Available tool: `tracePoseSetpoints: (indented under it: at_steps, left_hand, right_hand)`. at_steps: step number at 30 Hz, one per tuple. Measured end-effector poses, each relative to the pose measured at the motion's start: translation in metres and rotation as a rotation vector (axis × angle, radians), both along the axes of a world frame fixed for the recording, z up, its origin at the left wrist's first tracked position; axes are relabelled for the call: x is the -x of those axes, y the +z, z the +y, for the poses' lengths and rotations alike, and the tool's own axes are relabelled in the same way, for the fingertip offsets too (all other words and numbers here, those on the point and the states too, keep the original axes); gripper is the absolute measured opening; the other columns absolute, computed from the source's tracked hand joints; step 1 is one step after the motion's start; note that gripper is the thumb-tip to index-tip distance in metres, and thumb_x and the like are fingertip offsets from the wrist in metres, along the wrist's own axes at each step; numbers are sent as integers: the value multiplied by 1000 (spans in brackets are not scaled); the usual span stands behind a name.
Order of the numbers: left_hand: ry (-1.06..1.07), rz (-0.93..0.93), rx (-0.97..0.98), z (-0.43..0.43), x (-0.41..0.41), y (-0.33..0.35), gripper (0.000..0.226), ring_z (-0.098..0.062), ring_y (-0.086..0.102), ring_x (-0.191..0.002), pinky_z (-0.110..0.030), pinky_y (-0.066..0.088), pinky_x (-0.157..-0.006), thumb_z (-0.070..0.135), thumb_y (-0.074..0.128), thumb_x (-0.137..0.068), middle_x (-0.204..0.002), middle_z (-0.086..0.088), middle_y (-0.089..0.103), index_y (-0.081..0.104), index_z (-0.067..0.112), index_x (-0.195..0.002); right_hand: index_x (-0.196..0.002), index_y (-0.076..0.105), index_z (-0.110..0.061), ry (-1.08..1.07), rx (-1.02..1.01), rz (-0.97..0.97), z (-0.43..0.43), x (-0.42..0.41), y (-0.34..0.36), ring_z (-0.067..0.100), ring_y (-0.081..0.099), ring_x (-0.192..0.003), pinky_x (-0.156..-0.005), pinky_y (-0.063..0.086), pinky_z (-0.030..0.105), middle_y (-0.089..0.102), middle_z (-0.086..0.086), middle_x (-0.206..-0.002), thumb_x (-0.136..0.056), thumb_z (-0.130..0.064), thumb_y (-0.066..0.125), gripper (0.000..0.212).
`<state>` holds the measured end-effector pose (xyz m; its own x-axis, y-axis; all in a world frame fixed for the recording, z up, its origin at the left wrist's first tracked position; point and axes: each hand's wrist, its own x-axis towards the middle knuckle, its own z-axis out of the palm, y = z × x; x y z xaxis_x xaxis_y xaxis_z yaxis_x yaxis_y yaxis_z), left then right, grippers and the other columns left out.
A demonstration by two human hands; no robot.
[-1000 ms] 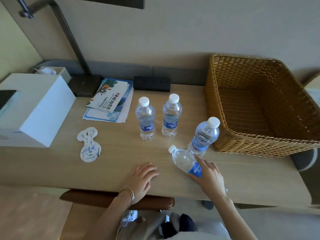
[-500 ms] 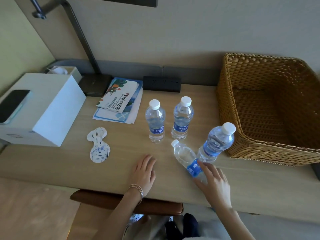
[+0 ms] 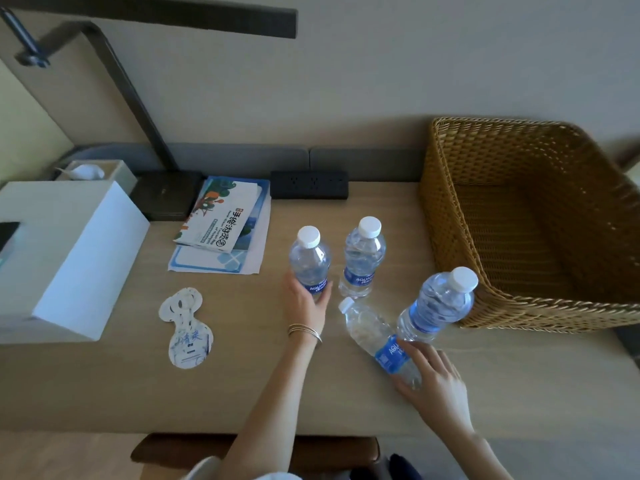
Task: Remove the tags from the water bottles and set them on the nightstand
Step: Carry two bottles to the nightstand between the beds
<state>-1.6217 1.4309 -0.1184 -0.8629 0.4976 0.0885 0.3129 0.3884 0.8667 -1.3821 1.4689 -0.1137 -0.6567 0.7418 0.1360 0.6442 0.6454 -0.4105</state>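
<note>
Several clear water bottles with white caps and blue labels are on the wooden nightstand [image 3: 346, 396]. My left hand [image 3: 306, 303] grips the upright left bottle [image 3: 310, 259] at its label. A second bottle [image 3: 363, 258] stands just to its right. My right hand [image 3: 433, 382] holds the tilted bottle [image 3: 377, 336] by its lower half, its cap pointing up and left. Another bottle [image 3: 438, 304] stands beside the basket. White tags [image 3: 188, 327] with blue print lie flat to the left.
A wicker basket [image 3: 530, 306] fills the right side. A white box [image 3: 69, 258] sits at the left, brochures [image 3: 225, 223] and a black power strip [image 3: 308, 184] at the back. A lamp arm [image 3: 131, 95] rises from a black base. A chair edge shows below the nightstand.
My left hand has left the tabletop and moved forward to grip the left upright bottle. My right hand still holds the tilted bottle, which sits a little farther right.
</note>
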Motion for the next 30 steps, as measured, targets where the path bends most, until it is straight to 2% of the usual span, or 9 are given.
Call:
tracePoseSetpoints:
  at_steps: [3, 5, 8, 10, 15, 19, 21, 24, 30]
  left_hand:
    - [-107, 202, 77, -31, 1, 4, 55, -30, 59, -85, -34, 49, -68, 23, 82, -67, -94, -16, 58, 51, -3, -105]
    - [-175, 289, 270, -58, 4, 9, 52, -24, 57, -78, -28, 42, -60, 31, 79, -59, -88, -4, 57, 53, 10, -99]
    - [-282, 211, 565, -91, 3, 7, 51, -20, 55, -84, -32, 44, -69, 43, 72, -57, -91, 4, 55, 50, 19, -96]
    - [-328, 116, 609, -108, -2, 2, 51, -19, 54, -89, -33, 45, -77, 41, 73, -61, -94, 3, 55, 51, 18, -100]
    - [-266, -78, 643, -130, 1, 2, 49, -16, 55, -89, -27, 45, -73, 42, 71, -71, -101, 2, 58, 51, 18, -109]
    - [-320, 106, 940, -133, 7, 9, 65, -21, 47, -107, -30, 39, -84, 53, 63, -72, -120, -1, 46, 43, 20, -124]
    - [-311, 186, 965, -128, 1, 10, 84, -23, 42, -117, -33, 38, -90, 49, 60, -75, -131, -3, 40, 21, 20, -143]
    - [-248, 199, 950, -116, -16, 8, 95, -23, 41, -117, -32, 36, -93, 47, 57, -78, -134, -5, 36, -3, 21, -148]
    - [-176, 371, 938, -107, -3, 2, 73, -16, 53, -104, -27, 42, -81, 56, 45, -86, -119, 1, 53, 17, 20, -143]
  right_hand:
    - [-110, 68, -23, 14, 13, 4, 0, 0, 2, 23, 64, -79, -60, 53, 30, 67, -5, -101, -52, -23, 89, 62]
    - [-110, 69, -21, 26, 11, 10, 2, 0, 0, 23, 65, -79, -60, 53, 30, 68, -3, -100, -53, -23, 89, 61]
    - [-110, 69, -19, 43, 4, 16, 5, -2, -2, 25, 65, -79, -58, 53, 31, 68, -1, -99, -56, -24, 89, 58]
    - [-110, 68, -18, 41, 8, 27, 8, -4, -2, 26, 65, -81, -59, 54, 32, 68, 1, -101, -57, -24, 88, 57]
    - [-112, 68, -14, 59, 23, 31, 7, -10, 1, 27, 66, -85, -63, 56, 36, 68, 4, -101, -59, -20, 88, 57]
    - [-119, 62, -11, 100, 45, -44, 6, -15, 5, 29, 65, -92, -72, 53, 40, 66, 6, -109, -62, -17, 85, 62]
    - [-125, 57, -9, 110, 54, -99, 5, -12, 6, 31, 64, -96, -75, 52, 41, 62, 9, -116, -64, -15, 82, 66]
    - [-134, 46, -12, 102, 77, -152, 2, 10, 7, 28, 58, -106, -78, 50, 39, 55, 7, -125, -72, -24, 75, 69]
    - [-142, 32, -17, -116, 65, -301, -2, 58, 2, 23, 53, -114, -87, 44, 35, 52, 1, -131, -78, -57, 61, 80]
